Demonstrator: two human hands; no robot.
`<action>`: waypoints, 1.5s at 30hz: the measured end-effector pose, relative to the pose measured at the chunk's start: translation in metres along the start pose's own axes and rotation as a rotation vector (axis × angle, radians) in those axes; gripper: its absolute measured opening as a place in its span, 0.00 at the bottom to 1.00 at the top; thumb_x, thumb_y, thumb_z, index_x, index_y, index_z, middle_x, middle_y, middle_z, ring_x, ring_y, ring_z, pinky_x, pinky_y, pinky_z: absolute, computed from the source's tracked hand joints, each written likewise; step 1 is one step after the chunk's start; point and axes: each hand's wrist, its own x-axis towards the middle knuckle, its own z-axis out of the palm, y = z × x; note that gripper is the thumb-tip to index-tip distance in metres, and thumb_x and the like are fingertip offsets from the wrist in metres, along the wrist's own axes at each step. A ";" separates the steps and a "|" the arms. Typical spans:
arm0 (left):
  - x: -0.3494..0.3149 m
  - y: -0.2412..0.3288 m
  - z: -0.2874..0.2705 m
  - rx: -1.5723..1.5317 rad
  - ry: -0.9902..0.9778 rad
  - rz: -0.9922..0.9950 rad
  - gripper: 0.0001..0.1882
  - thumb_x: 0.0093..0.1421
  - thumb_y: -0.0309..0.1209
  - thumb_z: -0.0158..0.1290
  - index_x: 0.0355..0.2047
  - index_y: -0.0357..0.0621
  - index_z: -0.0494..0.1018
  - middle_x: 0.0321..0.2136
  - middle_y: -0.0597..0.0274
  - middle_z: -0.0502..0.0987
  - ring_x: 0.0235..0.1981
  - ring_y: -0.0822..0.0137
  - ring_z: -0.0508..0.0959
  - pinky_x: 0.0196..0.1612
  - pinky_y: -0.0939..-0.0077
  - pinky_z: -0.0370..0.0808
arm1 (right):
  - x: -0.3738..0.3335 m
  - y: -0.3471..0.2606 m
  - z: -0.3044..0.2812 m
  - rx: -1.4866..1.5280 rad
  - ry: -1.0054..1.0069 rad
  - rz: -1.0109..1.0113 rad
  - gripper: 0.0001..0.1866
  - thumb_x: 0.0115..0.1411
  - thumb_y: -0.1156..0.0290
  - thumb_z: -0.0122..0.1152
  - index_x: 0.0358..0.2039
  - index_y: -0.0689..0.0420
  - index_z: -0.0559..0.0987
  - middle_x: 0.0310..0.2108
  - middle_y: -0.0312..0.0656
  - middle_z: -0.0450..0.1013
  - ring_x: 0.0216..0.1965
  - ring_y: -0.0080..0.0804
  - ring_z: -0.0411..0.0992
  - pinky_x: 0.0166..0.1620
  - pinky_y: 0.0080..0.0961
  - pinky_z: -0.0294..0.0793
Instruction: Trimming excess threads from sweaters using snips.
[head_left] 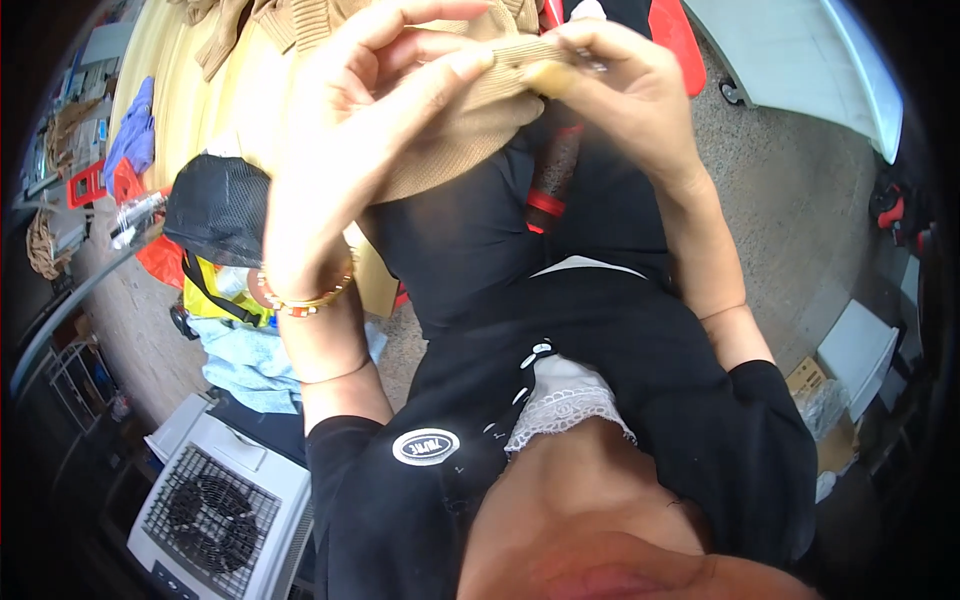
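Note:
Both hands are raised over my lap with a tan knit garment [455,155] between them. My left hand [385,95] pinches its ribbed edge between thumb and index finger, the other fingers loosely curled above. My right hand [640,95] is closed on the other end of the same edge. A yellow covering [550,78] wraps the right thumb's tip. Something small and shiny shows among the right fingers, too blurred to name. The rest of the garment hangs below and behind the hands. More tan knit pieces [285,25] lie beyond on the pale yellow tabletop [170,85].
A dark, red-ended cylinder [555,175] rests by my lap. To the left are a black mesh cap [220,210], a light blue cloth [245,365] and a white-framed fan unit [225,510]. A pale wheeled panel [800,60] stands at the right; cardboard [805,378] sits lower right.

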 end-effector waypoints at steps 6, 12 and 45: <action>-0.006 -0.004 -0.047 0.327 -0.052 0.037 0.17 0.66 0.38 0.51 0.47 0.39 0.78 0.39 0.66 0.79 0.43 0.76 0.74 0.52 0.81 0.66 | -0.001 -0.013 -0.025 0.036 0.131 -0.093 0.08 0.59 0.78 0.63 0.39 0.63 0.79 0.34 0.34 0.76 0.35 0.17 0.72 0.40 0.14 0.71; -0.020 -0.025 -0.049 0.143 0.020 -0.094 0.17 0.65 0.37 0.54 0.47 0.39 0.78 0.35 0.69 0.79 0.41 0.79 0.75 0.46 0.84 0.68 | 0.002 -0.019 -0.014 0.193 0.154 -0.070 0.09 0.60 0.77 0.63 0.41 0.64 0.79 0.35 0.36 0.77 0.37 0.18 0.73 0.43 0.14 0.70; 0.011 -0.067 -0.032 -0.500 -0.099 0.491 0.20 0.65 0.23 0.52 0.57 0.35 0.67 0.32 0.72 0.76 0.28 0.86 0.66 0.30 0.93 0.60 | 0.020 -0.020 0.039 -0.568 -0.022 -0.619 0.15 0.51 0.73 0.71 0.41 0.55 0.84 0.26 0.36 0.74 0.24 0.23 0.73 0.27 0.19 0.71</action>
